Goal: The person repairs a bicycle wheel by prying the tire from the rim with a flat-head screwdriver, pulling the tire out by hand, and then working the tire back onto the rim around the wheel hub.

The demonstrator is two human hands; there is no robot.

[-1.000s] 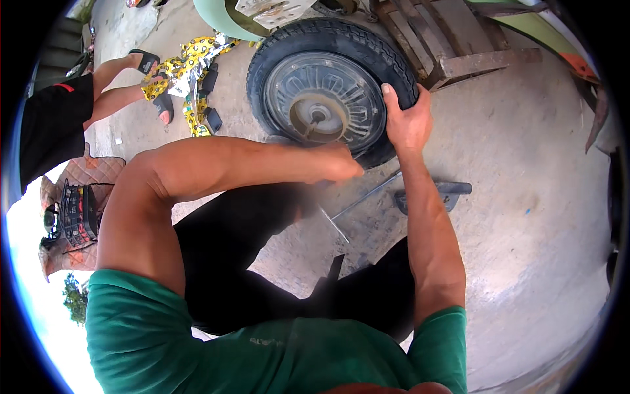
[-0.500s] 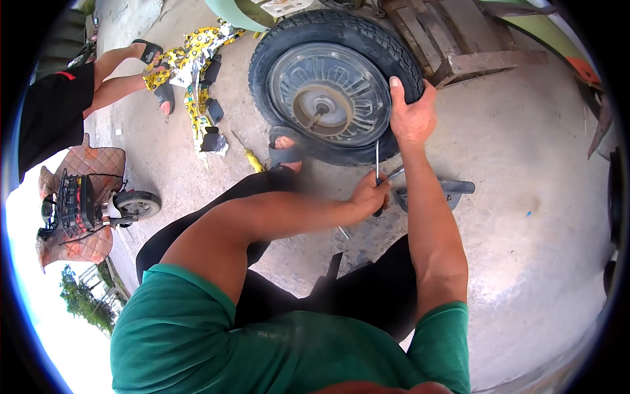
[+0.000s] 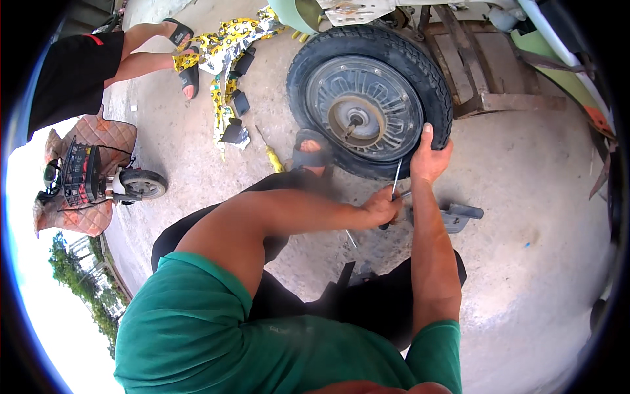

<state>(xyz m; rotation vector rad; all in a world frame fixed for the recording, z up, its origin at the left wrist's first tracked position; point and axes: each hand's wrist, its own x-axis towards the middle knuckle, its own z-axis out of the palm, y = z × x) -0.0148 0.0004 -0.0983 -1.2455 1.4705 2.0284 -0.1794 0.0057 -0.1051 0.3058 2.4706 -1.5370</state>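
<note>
A wheel with a black tyre (image 3: 367, 43) and grey metal hub (image 3: 387, 92) is in front of me. My right hand (image 3: 430, 159) grips the tyre's lower right edge, thumb near the rim. My left hand (image 3: 382, 208) is closed round a dark-handled screwdriver (image 3: 396, 180), whose shaft tip touches the lower rim. A metal rod wrench (image 3: 352, 240) lies partly hidden beneath that hand, beside a grey tray-like part (image 3: 462, 220). My sandalled foot (image 3: 310, 152) is left of the tyre's lower edge.
Another person's bare legs (image 3: 134, 64) are at upper left, near crumpled yellow foil wrapping (image 3: 230, 36). A yellow-handled tool (image 3: 274, 159) lies on the concrete. A scooter with a quilted cover (image 3: 105, 134) is at left; a metal frame (image 3: 485, 98) and vehicle body (image 3: 551, 56) are at upper right.
My left hand has dropped from the tyre's lower edge, and the screwdriver now shows at the rim. My view has shifted, so wheel and right hand appear further right and lower.
</note>
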